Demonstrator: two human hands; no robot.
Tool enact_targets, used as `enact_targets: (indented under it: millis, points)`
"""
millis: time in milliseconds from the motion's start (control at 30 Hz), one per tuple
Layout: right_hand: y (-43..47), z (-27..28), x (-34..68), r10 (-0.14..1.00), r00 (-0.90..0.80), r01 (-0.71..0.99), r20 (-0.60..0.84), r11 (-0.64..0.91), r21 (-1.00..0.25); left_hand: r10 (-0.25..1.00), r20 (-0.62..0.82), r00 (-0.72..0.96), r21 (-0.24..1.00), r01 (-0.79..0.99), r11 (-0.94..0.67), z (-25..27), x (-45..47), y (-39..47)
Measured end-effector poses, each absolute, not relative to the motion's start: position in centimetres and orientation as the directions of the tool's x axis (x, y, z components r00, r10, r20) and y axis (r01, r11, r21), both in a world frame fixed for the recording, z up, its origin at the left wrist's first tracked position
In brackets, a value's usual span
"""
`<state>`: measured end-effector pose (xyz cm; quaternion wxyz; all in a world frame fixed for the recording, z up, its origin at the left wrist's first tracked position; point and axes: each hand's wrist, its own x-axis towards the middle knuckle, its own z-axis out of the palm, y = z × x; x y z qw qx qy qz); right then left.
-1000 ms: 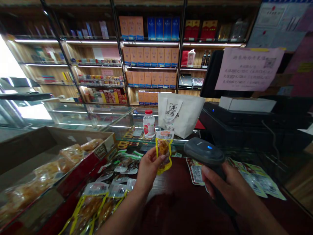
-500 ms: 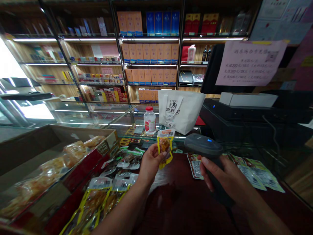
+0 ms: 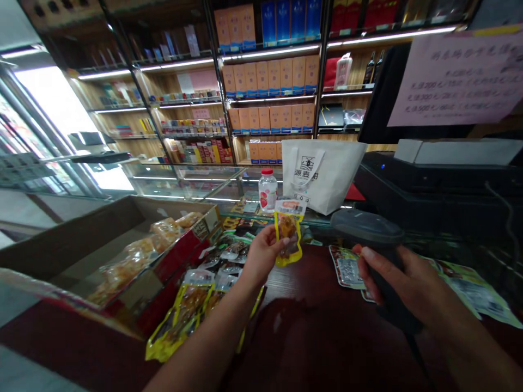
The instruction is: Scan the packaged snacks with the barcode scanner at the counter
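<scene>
Pinched in my left hand (image 3: 265, 253) is a small clear snack packet (image 3: 288, 231) with a yellow border and a brown piece of food inside, held upright above the dark counter. My right hand (image 3: 408, 277) wraps around the handle of a black barcode scanner (image 3: 368, 228), whose head points left toward the packet. Several more yellow-edged snack packets (image 3: 188, 305) lie beside my left forearm. Behind them are small dark-filled packets (image 3: 232, 250). Under and beside the scanner, flat printed pouches (image 3: 347, 267) rest on the counter, partly hidden by my right hand.
An open cardboard box (image 3: 134, 207) of wrapped bread stands at the left. A red-capped bottle (image 3: 268, 190) and a white paper bag (image 3: 322, 174) stand on the glass counter behind. A monitor with a pink paper notice (image 3: 457, 81) is at the right. Stocked shelves line the back wall.
The view has swung left and tilted, so everything sits further right. Both hands keep their holds; the packet stays close to the scanner. The scanner's blue light no longer shows.
</scene>
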<state>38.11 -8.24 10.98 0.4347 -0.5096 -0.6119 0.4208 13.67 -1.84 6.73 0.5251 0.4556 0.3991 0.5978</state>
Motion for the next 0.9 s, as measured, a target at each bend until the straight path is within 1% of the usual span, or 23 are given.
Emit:
enact_targets:
  millis: [100, 200, 333, 400, 467, 500, 567, 667, 733, 800, 833, 867, 900]
  points:
    - [-8.3, 11.1, 39.3, 0.99, -0.06, 0.255, 0.126, 0.137, -0.957, 0.994, 0.091, -0.056, 0.986, -0.134, -0.098, 7.5, 10.2, -3.9]
    - [-8.4, 11.8, 40.5, 0.983, -0.057, 0.271, 0.176, 0.185, -0.945, 0.99, 0.019, -0.141, 0.998, 0.065, -0.01, 7.5, 6.1, -6.8]
    - [-8.9, 13.1, 41.6, 0.977, -0.032, 0.245, 0.211, 0.212, -0.946, 0.961, -0.085, -0.262, 0.948, 0.277, 0.159, 6.3, 2.4, -10.2]
    - [-9.1, 13.6, 41.8, 0.975, 0.002, 0.222, 0.224, 0.218, -0.95, 0.95, -0.1, -0.297, 0.917, 0.343, 0.204, 5.5, 1.6, -11.1]
    - [-9.1, 13.7, 41.9, 0.969, 0.061, 0.186, 0.241, 0.226, -0.956, 0.944, -0.081, -0.319, 0.871, 0.438, 0.222, 4.7, 1.5, -11.3]
    - [-9.0, 13.7, 42.0, 0.968, 0.076, 0.168, 0.24, 0.224, -0.96, 0.943, -0.068, -0.327, 0.834, 0.501, 0.234, 4.5, 1.5, -11.3]
    - [-8.8, 13.4, 42.1, 0.973, 0.047, 0.145, 0.228, 0.219, -0.965, 0.942, -0.039, -0.335, 0.719, 0.646, 0.259, 4.3, 1.7, -11.3]
    - [-8.2, 12.9, 42.5, 0.969, -0.023, 0.123, 0.245, 0.246, -0.961, 0.944, -0.009, -0.329, 0.485, 0.824, 0.292, 5.0, 2.1, -11.3]
    - [-7.9, 12.7, 42.8, 0.963, -0.024, 0.098, 0.268, 0.269, -0.958, 0.947, 0.015, -0.32, 0.304, 0.904, 0.3, 5.9, 2.4, -11.5]
    - [-7.7, 12.6, 43.1, 0.961, -0.013, 0.083, 0.276, 0.276, -0.957, 0.953, 0.1, -0.285, 0.162, 0.95, 0.267, 7.0, 3.2, -11.4]
    - [-7.7, 12.7, 43.2, 0.96, -0.015, 0.076, 0.279, 0.279, -0.957, 0.956, 0.161, -0.243, 0.134, 0.966, 0.223, 7.4, 3.8, -11.1]
    - [-7.7, 12.8, 43.3, 0.958, -0.015, 0.07, 0.285, 0.285, -0.956, 0.958, 0.219, -0.187, 0.147, 0.977, 0.157, 7.7, 4.7, -10.5]
    - [-7.7, 12.9, 43.4, 0.957, -0.015, 0.063, 0.291, 0.291, -0.955, 0.959, 0.256, -0.121, 0.201, 0.977, 0.07, 7.8, 5.9, -9.7]
